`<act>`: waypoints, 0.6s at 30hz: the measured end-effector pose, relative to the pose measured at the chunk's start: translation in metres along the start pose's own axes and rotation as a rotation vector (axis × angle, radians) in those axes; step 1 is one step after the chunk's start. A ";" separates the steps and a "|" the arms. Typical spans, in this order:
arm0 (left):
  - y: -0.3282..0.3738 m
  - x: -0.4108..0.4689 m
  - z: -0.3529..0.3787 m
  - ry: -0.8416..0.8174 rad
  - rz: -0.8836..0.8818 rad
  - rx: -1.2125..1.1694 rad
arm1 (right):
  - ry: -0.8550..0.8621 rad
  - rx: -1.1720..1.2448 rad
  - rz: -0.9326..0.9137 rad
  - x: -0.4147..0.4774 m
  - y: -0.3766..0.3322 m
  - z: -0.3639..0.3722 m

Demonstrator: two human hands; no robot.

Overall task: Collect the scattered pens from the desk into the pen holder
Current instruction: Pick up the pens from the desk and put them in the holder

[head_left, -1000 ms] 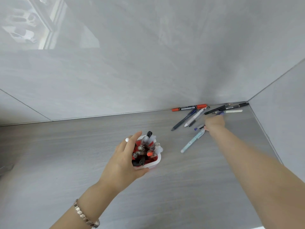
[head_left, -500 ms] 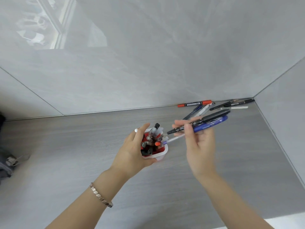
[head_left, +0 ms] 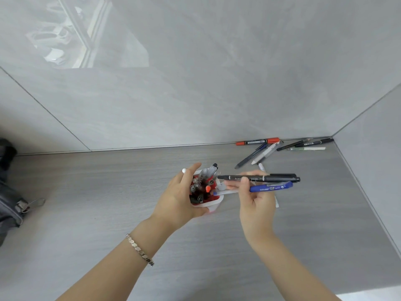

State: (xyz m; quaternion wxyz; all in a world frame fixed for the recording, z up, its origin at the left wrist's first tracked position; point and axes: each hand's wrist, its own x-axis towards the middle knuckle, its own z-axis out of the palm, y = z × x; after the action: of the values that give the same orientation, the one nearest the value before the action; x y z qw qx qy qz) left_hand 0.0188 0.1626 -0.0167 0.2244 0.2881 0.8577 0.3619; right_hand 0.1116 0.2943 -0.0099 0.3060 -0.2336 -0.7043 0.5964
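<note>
My left hand (head_left: 178, 198) grips the side of a red and white pen holder (head_left: 209, 203) that stands on the grey desk (head_left: 108, 192) and holds several pens. Just right of it, my right hand (head_left: 256, 200) holds a bundle of pens level: a black marker (head_left: 267, 177) on top, a blue pen (head_left: 271, 187) under it, and a pale pen whose tip reaches the holder's rim. More pens lie scattered in the far right corner, among them an orange-capped marker (head_left: 258, 141), a dark blue pen (head_left: 249, 156) and a white pen (head_left: 268, 152).
Grey walls close the desk at the back and on the right, meeting at the corner (head_left: 333, 137). A dark grey bag (head_left: 10, 205) with a zip pull lies at the left edge. A bracelet (head_left: 140, 249) is on my left wrist.
My right hand reached to the scattered pens, picked up a bundle and carried it back to the holder. The bundle has since levelled out beside the rim. My left hand stayed on the holder.
</note>
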 end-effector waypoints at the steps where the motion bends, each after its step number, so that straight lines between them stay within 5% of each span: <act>1: 0.000 0.000 0.000 -0.003 -0.001 0.004 | -0.007 0.024 0.001 -0.004 0.001 -0.001; 4: -0.001 0.000 0.001 -0.006 -0.003 0.006 | -0.070 0.021 -0.018 -0.012 0.003 -0.004; 15: 0.000 0.000 0.001 -0.004 -0.005 0.000 | -0.270 -0.577 0.070 0.025 0.000 0.016; 18: 0.000 0.000 0.000 -0.002 -0.005 0.005 | -0.277 -0.498 0.057 0.026 -0.011 0.014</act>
State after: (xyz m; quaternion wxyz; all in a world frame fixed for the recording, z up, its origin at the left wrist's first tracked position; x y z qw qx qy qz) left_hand 0.0188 0.1626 -0.0170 0.2252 0.2869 0.8591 0.3590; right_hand 0.0841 0.3007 0.0030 0.1230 -0.2374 -0.8575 0.4395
